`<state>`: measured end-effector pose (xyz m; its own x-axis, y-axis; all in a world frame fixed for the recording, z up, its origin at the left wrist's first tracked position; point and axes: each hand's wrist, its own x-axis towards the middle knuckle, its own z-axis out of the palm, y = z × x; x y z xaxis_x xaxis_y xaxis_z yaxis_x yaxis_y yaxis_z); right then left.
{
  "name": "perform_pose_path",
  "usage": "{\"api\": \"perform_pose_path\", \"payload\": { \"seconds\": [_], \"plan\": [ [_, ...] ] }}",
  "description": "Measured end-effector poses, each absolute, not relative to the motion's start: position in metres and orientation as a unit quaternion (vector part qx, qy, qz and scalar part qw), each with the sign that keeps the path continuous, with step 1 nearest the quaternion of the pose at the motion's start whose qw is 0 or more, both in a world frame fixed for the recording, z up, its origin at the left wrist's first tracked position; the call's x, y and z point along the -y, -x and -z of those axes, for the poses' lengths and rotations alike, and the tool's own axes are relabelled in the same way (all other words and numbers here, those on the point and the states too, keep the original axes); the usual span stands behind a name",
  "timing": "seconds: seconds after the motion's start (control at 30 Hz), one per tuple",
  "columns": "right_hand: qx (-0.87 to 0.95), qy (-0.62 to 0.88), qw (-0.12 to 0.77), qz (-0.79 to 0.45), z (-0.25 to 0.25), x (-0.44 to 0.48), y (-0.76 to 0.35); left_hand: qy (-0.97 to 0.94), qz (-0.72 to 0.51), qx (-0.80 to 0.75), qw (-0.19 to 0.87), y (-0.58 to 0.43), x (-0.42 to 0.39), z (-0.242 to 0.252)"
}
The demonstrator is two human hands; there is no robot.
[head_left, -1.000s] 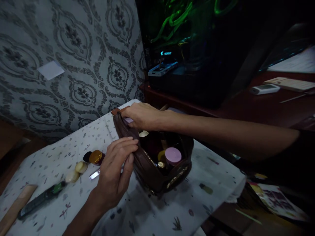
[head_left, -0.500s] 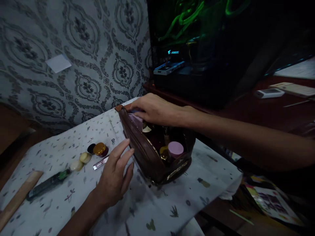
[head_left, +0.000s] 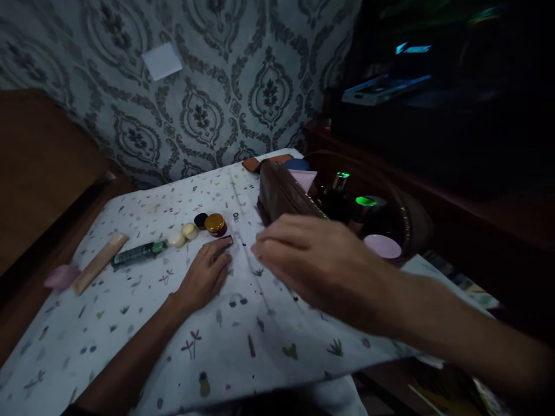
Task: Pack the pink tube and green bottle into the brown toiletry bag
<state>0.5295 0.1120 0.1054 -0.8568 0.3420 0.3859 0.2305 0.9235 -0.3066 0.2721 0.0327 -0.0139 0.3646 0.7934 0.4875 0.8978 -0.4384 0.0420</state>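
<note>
My left hand [head_left: 202, 280] rests on the patterned tablecloth, fingers stretched forward. Its fingertips touch a small, narrow, dark-ended item [head_left: 226, 240], mostly hidden beneath them. A gold-lidded jar [head_left: 215, 224] sits just beyond, in a row with a black round cap [head_left: 200, 221], two small cream-coloured round pots [head_left: 189, 231] and a dark bottle with a green cap [head_left: 139, 254]. Blurred by motion, my right hand [head_left: 321, 260] hovers in front of the brown bag [head_left: 281, 193], fingers closed together; what they hold, if anything, is hidden. The open bag contains a pink round lid [head_left: 381, 247] and a pink packet [head_left: 303, 179].
A beige tube [head_left: 100, 263] and a pink item [head_left: 62, 277] lie at the table's left. Behind the bag is an orange-brown item [head_left: 251, 164]. Patterned wallpaper borders the back; a dark computer case [head_left: 433, 127] stands on the right.
My right hand has come out of the bag and moved toward me, its fingers now closed. My left hand has lowered onto the table by the jar. The view has turned left.
</note>
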Motion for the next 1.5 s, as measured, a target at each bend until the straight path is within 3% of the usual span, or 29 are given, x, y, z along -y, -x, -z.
{"api": "perform_pose_path", "payload": {
  "seconds": [0.17, 0.4, 0.63, 1.0, 1.27, 1.5],
  "plan": [
    [0.984, 0.052, 0.147, -0.082, -0.059, -0.088, -0.501, 0.763, 0.247, 0.589, 0.099, -0.262, -0.037, 0.016],
    [0.947, 0.225, 0.053, -0.222, -0.025, -0.089, -0.455, 0.679, 0.264, 0.684, 0.029, -0.244, -0.04, 0.021],
    [0.91, 0.343, 0.107, -0.209, -0.015, -0.101, -0.411, 0.696, 0.233, 0.679, 0.022, -0.24, -0.043, 0.023],
    [0.908, 0.23, 0.281, -0.209, 0.038, -0.101, -0.407, 0.679, 0.239, 0.689, 0.082, -0.238, -0.037, 0.025],
    [0.929, 0.17, 0.263, -0.199, 0.043, -0.105, -0.41, 0.602, 0.158, 0.761, 0.184, -0.181, -0.028, -0.006],
    [0.927, 0.166, 0.26, -0.214, 0.041, -0.106, -0.41, 0.487, 0.074, 0.862, 0.115, -0.12, -0.012, -0.006]
  ]
}}
